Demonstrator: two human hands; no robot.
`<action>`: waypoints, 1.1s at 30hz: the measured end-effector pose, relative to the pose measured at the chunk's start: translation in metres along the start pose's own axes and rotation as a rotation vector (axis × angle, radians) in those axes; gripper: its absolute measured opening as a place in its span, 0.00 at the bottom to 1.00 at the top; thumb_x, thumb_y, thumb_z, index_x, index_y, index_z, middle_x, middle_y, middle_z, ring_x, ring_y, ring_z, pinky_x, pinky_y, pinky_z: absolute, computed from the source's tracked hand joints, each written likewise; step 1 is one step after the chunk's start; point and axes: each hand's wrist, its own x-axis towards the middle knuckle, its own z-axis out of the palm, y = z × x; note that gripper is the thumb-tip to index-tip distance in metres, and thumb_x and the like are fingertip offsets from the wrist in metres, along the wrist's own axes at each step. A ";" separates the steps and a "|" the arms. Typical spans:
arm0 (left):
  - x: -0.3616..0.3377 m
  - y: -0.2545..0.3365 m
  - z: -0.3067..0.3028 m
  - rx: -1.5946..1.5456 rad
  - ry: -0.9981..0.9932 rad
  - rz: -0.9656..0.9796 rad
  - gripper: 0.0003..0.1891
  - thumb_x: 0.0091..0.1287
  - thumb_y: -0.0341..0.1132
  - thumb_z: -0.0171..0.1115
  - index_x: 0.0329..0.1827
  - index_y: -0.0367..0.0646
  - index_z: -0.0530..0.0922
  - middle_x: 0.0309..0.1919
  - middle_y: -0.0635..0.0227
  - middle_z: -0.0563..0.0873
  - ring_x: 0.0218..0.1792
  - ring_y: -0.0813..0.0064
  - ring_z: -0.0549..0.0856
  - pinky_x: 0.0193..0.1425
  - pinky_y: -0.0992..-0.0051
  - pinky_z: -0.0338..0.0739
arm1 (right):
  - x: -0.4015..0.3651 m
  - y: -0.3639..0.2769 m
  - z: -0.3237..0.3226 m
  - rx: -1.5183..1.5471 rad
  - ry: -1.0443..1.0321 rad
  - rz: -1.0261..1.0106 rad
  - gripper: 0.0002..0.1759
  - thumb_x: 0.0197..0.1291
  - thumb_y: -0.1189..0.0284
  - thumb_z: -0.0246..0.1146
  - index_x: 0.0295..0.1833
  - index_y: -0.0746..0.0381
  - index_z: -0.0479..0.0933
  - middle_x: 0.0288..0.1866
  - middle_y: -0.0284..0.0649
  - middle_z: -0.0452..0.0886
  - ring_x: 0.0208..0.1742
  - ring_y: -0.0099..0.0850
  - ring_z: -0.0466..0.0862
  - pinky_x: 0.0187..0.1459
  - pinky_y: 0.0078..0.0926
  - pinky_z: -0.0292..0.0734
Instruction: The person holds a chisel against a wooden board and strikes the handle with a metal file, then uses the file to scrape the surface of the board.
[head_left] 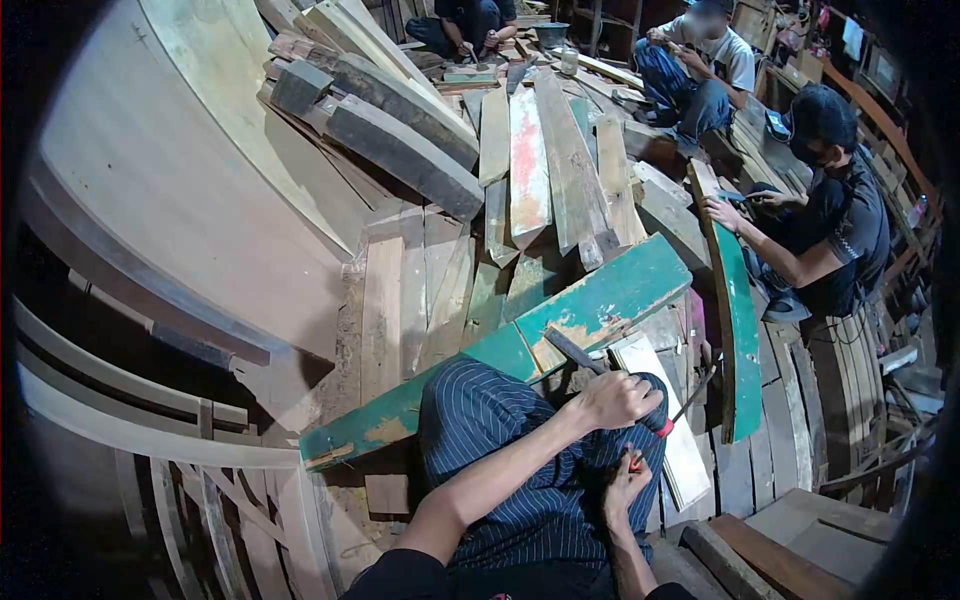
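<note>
My left hand (618,400) is closed in a fist over my knee, around a hand tool with a dark bar (574,350) at one end and a black-and-red handle end (662,428) at the other. Just below it, my right hand (625,487) rests on my striped trousers, fingers curled on a small red-orange piece (634,463); what it belongs to I cannot tell. A thin dark rod (698,392) sticks out past the red handle end. Under my legs lies a long green-painted board (610,292) with worn, bare patches. Beside my knee is a whitish board (683,462).
Several loose planks (530,170) and thick dark beams (405,150) lie ahead. A large curved wooden panel (180,200) stands at left. At right, a person (835,200) holds another green board (738,330); two more people (705,70) sit farther back.
</note>
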 end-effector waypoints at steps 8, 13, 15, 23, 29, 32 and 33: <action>0.001 0.001 -0.003 -0.013 -0.013 -0.018 0.05 0.53 0.32 0.60 0.25 0.45 0.72 0.15 0.69 0.75 0.19 0.72 0.81 0.24 0.70 0.76 | -0.001 -0.001 0.008 0.074 0.113 0.009 0.15 0.71 0.74 0.58 0.29 0.67 0.67 0.28 0.27 0.58 0.31 0.20 0.58 0.31 0.23 0.55; 0.001 0.001 -0.003 -0.015 0.005 -0.015 0.05 0.53 0.31 0.60 0.25 0.44 0.72 0.15 0.69 0.75 0.18 0.71 0.81 0.23 0.69 0.76 | 0.000 -0.011 0.004 0.118 0.016 0.013 0.16 0.70 0.77 0.57 0.28 0.64 0.64 0.28 0.25 0.56 0.31 0.18 0.56 0.30 0.21 0.52; 0.002 0.001 -0.003 -0.008 0.006 -0.010 0.05 0.53 0.32 0.60 0.25 0.44 0.72 0.15 0.69 0.75 0.18 0.71 0.81 0.23 0.69 0.77 | 0.001 -0.008 0.005 0.122 0.023 0.010 0.15 0.70 0.77 0.57 0.28 0.64 0.64 0.28 0.25 0.56 0.31 0.17 0.56 0.30 0.21 0.52; 0.002 -0.001 -0.004 -0.038 0.009 0.003 0.04 0.53 0.31 0.60 0.26 0.44 0.73 0.15 0.69 0.76 0.18 0.71 0.81 0.22 0.70 0.77 | -0.005 -0.007 0.011 0.160 0.122 0.025 0.15 0.71 0.76 0.57 0.28 0.65 0.64 0.29 0.25 0.56 0.31 0.17 0.56 0.30 0.20 0.52; 0.002 -0.001 -0.002 -0.020 0.013 0.011 0.04 0.52 0.30 0.60 0.25 0.44 0.73 0.15 0.68 0.76 0.18 0.71 0.81 0.22 0.70 0.77 | -0.003 -0.015 0.007 0.096 0.044 -0.076 0.13 0.70 0.78 0.56 0.30 0.67 0.67 0.30 0.25 0.61 0.31 0.16 0.59 0.29 0.21 0.53; 0.001 0.000 -0.002 -0.025 0.006 0.003 0.04 0.52 0.30 0.60 0.25 0.44 0.72 0.15 0.68 0.76 0.18 0.71 0.81 0.22 0.70 0.77 | 0.000 -0.004 0.007 0.113 0.057 -0.005 0.12 0.69 0.78 0.56 0.30 0.67 0.67 0.28 0.25 0.60 0.29 0.17 0.58 0.28 0.21 0.52; 0.002 -0.001 -0.002 -0.038 0.012 0.008 0.04 0.52 0.30 0.59 0.25 0.44 0.72 0.15 0.68 0.76 0.18 0.71 0.81 0.22 0.70 0.77 | 0.001 -0.009 0.004 0.080 0.008 -0.041 0.14 0.69 0.78 0.57 0.28 0.66 0.65 0.26 0.25 0.58 0.28 0.17 0.57 0.27 0.22 0.52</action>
